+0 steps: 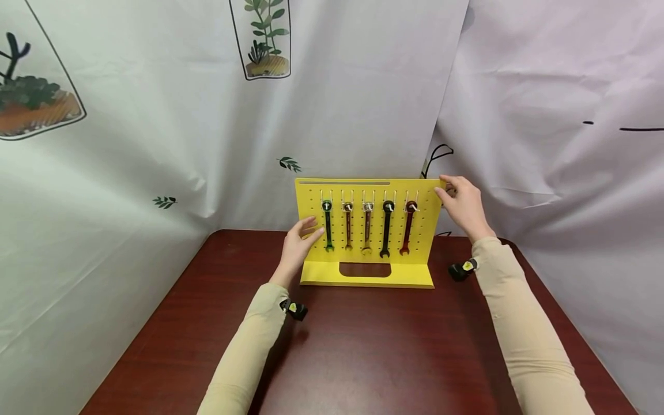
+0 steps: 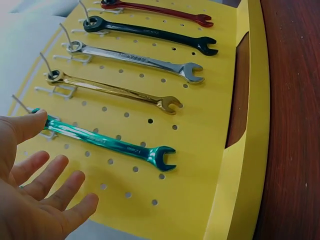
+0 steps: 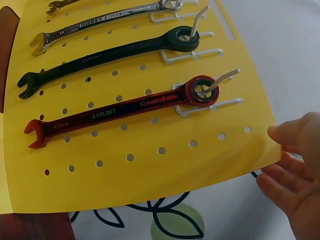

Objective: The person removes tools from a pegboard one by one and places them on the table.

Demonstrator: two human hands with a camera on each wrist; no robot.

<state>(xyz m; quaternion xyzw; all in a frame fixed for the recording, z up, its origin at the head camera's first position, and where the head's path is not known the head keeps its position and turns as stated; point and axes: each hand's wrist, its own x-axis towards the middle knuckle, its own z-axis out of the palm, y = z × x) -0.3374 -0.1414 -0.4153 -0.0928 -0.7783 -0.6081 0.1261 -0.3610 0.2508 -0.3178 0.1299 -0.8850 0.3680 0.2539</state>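
Note:
A yellow pegboard (image 1: 363,275) stands upright on the table with several wrenches hanging from white hooks. From left to right they are a green wrench (image 1: 328,227) (image 2: 100,139), a gold one (image 2: 110,90), a silver one (image 2: 135,57), a black one (image 1: 386,227) (image 3: 100,60) and a red one (image 1: 408,227) (image 3: 115,112). My left hand (image 1: 298,245) (image 2: 45,185) is at the board's left side, fingers spread, near the green wrench. My right hand (image 1: 463,204) (image 3: 295,165) pinches the board's upper right corner between thumb and fingers.
The dark red table (image 1: 384,346) extends in front of the board and to both sides. Behind it hangs a pale cloth (image 1: 363,104) with plant drawings. A black cord loop (image 1: 441,151) shows behind the board's upper right corner.

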